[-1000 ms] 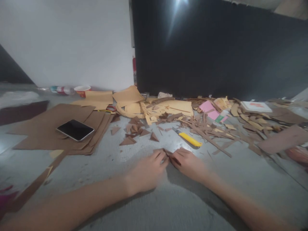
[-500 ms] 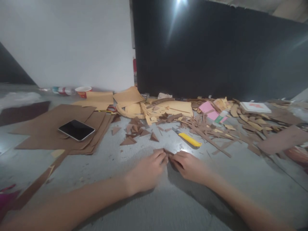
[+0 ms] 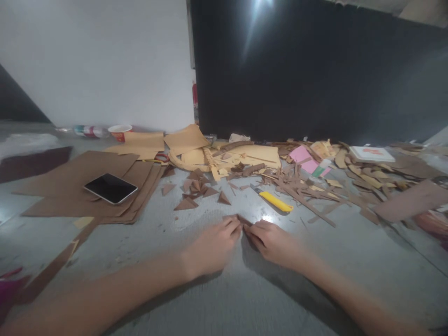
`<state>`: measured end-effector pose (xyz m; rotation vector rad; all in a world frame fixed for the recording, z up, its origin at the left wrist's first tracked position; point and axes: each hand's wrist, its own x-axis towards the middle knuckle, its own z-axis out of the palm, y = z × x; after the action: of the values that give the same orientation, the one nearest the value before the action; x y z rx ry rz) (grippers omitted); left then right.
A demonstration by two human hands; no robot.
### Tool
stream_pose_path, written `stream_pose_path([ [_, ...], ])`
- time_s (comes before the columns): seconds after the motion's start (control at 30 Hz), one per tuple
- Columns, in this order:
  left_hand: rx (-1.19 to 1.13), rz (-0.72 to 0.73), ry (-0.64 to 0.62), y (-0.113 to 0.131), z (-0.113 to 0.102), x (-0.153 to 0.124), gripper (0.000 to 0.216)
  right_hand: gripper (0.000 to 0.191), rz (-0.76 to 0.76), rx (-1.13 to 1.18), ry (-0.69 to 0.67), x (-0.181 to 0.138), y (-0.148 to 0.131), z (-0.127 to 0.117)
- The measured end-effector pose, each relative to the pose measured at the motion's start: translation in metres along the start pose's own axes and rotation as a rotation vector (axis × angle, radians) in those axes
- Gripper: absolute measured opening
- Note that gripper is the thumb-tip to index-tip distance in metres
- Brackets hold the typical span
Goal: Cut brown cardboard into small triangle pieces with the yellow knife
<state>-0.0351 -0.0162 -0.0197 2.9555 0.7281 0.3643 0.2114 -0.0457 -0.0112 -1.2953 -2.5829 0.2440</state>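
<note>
Pinching the small brown piece (image 3: 242,218) at twelve o'clock from us, our left hand (image 3: 214,243) and right hand (image 3: 278,241) have fingers (image 3: 231,226) closed on it; probably we are folding, so the next press calls for careful alignment.

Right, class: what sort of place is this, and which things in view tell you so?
Probably an informal craft workspace: a yellow utility knife lies beside scattered brown offcuts, and large brown sheets are piled at the left.
</note>
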Motion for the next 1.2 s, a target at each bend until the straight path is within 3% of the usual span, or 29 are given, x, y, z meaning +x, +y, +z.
stream_pose_path([
  [0.27,-0.022,-0.054,-0.009,-0.001,-0.006,0.001,0.063,0.025,-0.026,-0.064,-0.029,0.001,-0.005,-0.004],
  [0.4,0.042,-0.006,-0.056,-0.004,-0.006,0.002,0.067,0.027,-0.034,-0.078,-0.035,0.001,-0.006,-0.005],
  [0.6,0.103,0.052,-0.101,-0.005,-0.004,0.007,0.061,0.050,0.014,-0.165,-0.122,-0.007,-0.011,-0.003],
  [0.77,0.116,0.057,-0.087,-0.003,-0.006,0.009,0.059,0.064,-0.038,-0.321,-0.134,-0.012,-0.018,0.003],
  [0.97,0.144,0.053,-0.106,-0.001,-0.010,0.010,0.061,0.056,0.086,-0.449,-0.048,-0.006,-0.020,0.007],
  [1.2,0.125,0.031,-0.115,-0.004,-0.003,0.007,0.068,0.044,0.237,-0.412,-0.020,-0.002,-0.019,0.012],
])
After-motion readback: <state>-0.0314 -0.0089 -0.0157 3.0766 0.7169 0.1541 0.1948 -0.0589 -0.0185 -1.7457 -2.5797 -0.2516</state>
